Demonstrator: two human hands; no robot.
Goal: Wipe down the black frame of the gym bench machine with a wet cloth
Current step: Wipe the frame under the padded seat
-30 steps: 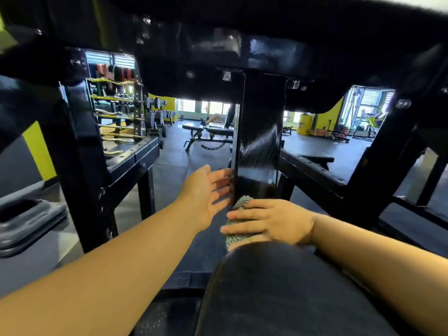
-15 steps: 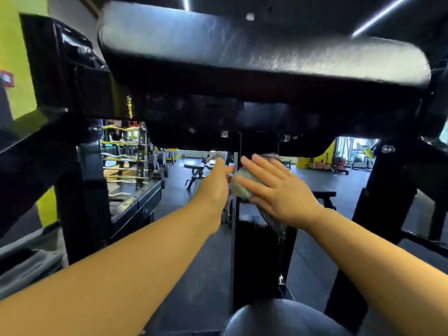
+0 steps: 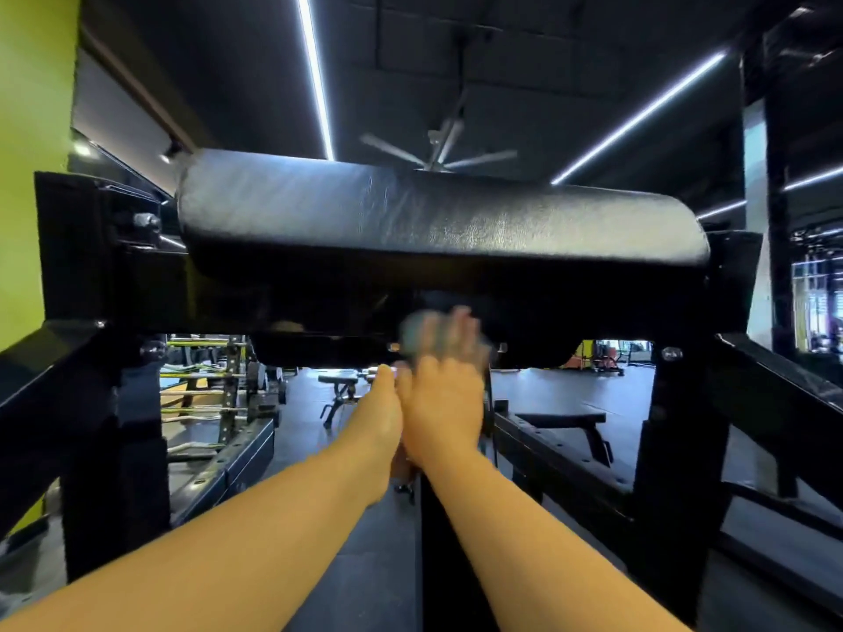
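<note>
The right hand (image 3: 440, 394) has carried the wet cloth (image 3: 413, 333) up the central post to the black frame (image 3: 319, 348) just beneath the pad (image 3: 433, 221), fingers flat, pressing it there. The left hand (image 3: 381, 417) lies alongside; its fingers are hidden, so I cannot tell. The post looks done.

I count two hands: my left hand (image 3: 385, 405) and my right hand (image 3: 444, 394), side by side and touching. One cloth (image 3: 413, 333), blurred. One black pad (image 3: 438, 221) on one black frame (image 3: 86, 312). Two flat benches on the floor behind: one (image 3: 337, 380), another (image 3: 563, 419). One ceiling fan (image 3: 438, 148). At least three light strips overhead (image 3: 314, 75).
</note>
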